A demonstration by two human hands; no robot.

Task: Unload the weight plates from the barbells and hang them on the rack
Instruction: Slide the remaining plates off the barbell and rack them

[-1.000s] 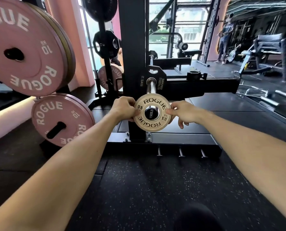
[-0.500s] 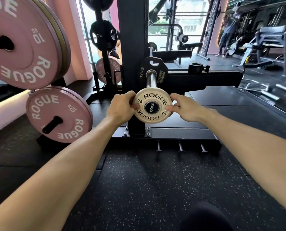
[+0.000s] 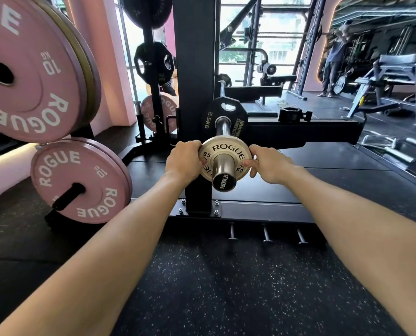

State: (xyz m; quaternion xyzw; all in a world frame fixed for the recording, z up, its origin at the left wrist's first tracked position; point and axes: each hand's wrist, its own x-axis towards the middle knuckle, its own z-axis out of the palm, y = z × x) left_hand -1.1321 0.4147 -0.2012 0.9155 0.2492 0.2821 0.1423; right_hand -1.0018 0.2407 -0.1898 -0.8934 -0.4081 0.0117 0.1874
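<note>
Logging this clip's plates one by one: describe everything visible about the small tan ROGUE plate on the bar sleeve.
The small tan ROGUE plate is a round, pale disc with black "ROGUE" lettering and "0.5" marks, its finish looking smooth. It sits upright on the steel barbell sleeve, whose "1500LB" end cap sticks out in front of it. The left hand grips its left edge and the right hand pinches its right edge. Behind it on the same sleeve sits a black 2.5KG plate, with bare sleeve showing between them.
</note>
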